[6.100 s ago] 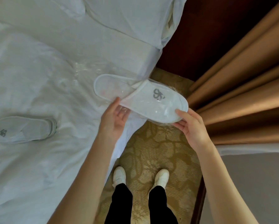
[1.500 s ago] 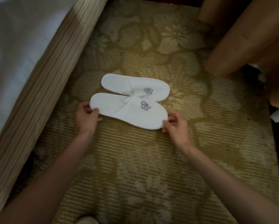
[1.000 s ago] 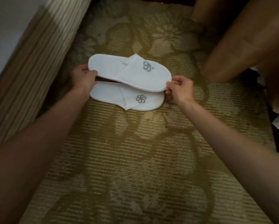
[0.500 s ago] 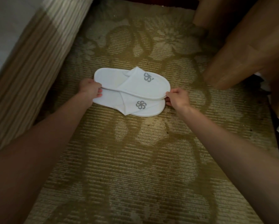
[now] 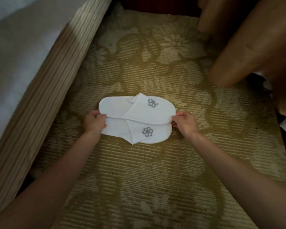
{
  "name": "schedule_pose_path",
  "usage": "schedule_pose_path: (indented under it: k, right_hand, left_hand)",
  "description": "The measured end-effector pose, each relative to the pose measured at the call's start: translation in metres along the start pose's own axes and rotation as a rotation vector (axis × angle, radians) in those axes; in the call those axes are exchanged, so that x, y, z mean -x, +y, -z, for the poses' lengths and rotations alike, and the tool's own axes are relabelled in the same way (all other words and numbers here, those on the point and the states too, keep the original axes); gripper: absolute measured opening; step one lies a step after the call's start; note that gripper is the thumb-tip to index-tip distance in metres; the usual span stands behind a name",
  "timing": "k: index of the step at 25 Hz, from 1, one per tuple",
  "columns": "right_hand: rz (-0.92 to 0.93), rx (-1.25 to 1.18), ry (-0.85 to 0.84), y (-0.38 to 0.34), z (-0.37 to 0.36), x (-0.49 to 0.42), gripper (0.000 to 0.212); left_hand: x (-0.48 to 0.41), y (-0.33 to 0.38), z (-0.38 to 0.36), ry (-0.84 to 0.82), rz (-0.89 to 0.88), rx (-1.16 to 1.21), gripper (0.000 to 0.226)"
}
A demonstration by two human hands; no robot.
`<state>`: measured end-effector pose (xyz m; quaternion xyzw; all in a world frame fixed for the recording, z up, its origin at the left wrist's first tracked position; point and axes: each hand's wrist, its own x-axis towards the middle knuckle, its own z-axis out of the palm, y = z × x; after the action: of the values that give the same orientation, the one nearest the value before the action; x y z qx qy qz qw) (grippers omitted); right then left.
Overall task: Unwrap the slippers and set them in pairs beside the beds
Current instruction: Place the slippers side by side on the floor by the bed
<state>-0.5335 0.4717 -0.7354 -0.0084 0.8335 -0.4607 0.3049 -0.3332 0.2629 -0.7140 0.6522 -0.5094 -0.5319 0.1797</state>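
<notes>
On carpet (image 5: pixel 155 171), frame centre, bed base (image 5: pixel 44 90) at 9 o'clock: left hand (image 5: pixel 94 123) pinching heel end of upper slipper (image 5: pixel 130 109); it overlaps lower slipper (image 5: pixel 139 132), both bare of wrap; right hand (image 5: pixel 184 123) pinching toe end; curtain (image 5: pixel 248 47) at 2 o'clock. Judged: unwrapping done for this pair, side-by-side placing unfinished; other pairs out of view
</notes>
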Motion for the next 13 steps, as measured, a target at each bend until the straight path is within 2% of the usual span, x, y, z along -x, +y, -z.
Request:
schedule_pose_path:
  k: [5,10,13]
  right_hand:
    - [-0.037,-0.073,-0.061,0.005,0.006,0.027,0.016]
    - [-0.059,-0.125,-0.073,-0.008,0.009,0.023,0.006]
    - [-0.022,-0.169,-0.056,-0.019,0.004,0.011,0.009]
  left_hand:
    - [0.014,-0.013,0.012,0.015,-0.012,-0.009,0.024]
    - [0.005,0.0,0.013,-0.004,0.009,0.023,0.026]
    - [-0.01,0.013,0.007,0.006,-0.01,0.013,0.024]
